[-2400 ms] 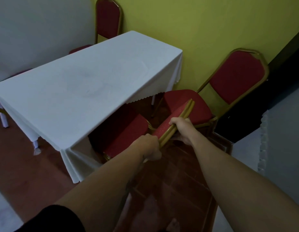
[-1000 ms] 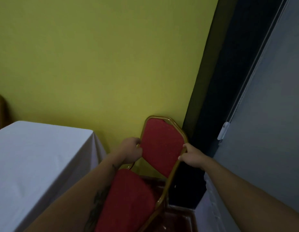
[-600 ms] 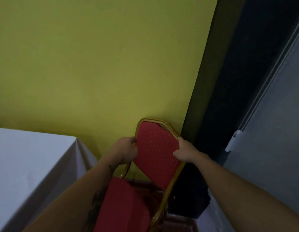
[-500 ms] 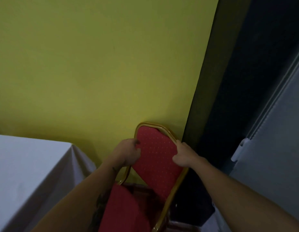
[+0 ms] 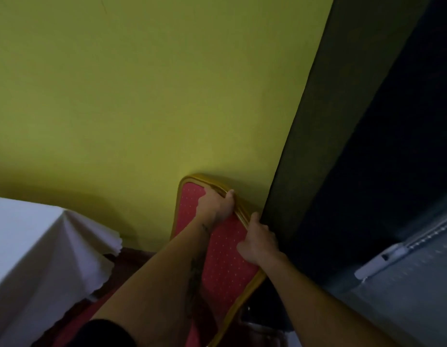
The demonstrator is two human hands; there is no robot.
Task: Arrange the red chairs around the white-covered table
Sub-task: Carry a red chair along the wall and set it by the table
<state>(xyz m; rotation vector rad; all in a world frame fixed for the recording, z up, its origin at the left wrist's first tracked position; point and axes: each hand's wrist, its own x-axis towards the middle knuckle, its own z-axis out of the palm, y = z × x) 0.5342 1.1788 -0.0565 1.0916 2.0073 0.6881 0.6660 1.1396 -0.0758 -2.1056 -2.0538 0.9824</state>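
A red chair (image 5: 225,261) with a gold frame stands against the yellow wall, its dotted backrest facing me. My left hand (image 5: 216,205) grips the top right of the backrest frame. My right hand (image 5: 258,242) grips the frame's right edge just below it. The chair's seat is mostly hidden under my arms. The white-covered table (image 5: 29,249) shows only its near right corner at the lower left, with the cloth hanging in folds.
The yellow wall (image 5: 142,96) fills the upper view. A dark doorway edge (image 5: 317,146) runs diagonally just right of the chair. A grey panel with a white fitting (image 5: 375,264) lies at the lower right. Red floor shows between table and chair.
My left hand has shifted from the backrest's left edge to its top right, close to my right hand. The chair's backrest has turned and sits nearer the dark doorway edge.
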